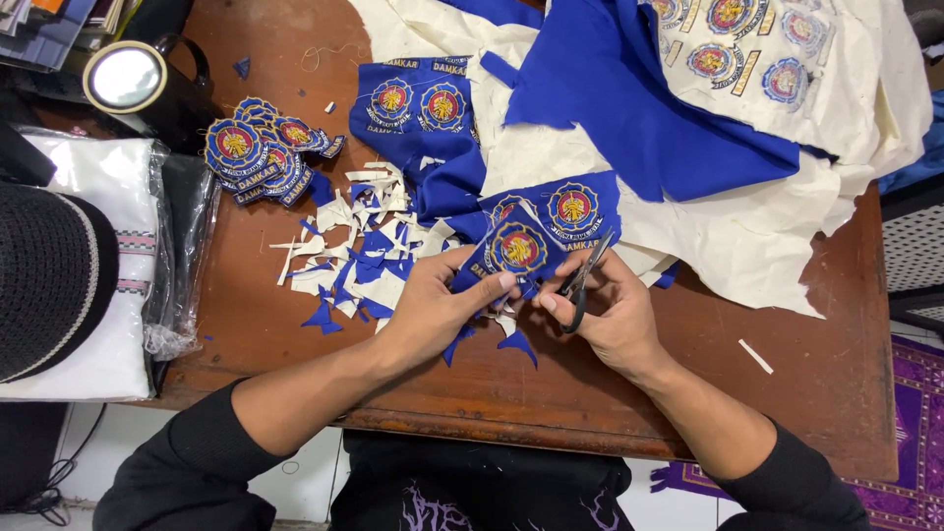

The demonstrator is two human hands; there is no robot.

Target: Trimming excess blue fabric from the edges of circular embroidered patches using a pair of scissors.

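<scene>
My left hand (444, 300) pinches a piece of blue cloth with round embroidered badges (519, 246) on it, thumb on its lower edge. My right hand (610, 310) grips small black scissors (584, 275), whose blades point up and right against the edge of that blue cloth. A second badge (573, 208) sits on the same strip just above. Blue and cream offcuts (364, 256) lie scattered left of my left hand.
A stack of cut-out round badges (261, 152) rests on the brown wooden table (816, 374) at the upper left. Large blue cloth (629, 88) and cream backing (767, 236) cover the far right. A black lamp (138, 79), a dark hat (49, 275) and bagged white cloth (118, 226) stand at left.
</scene>
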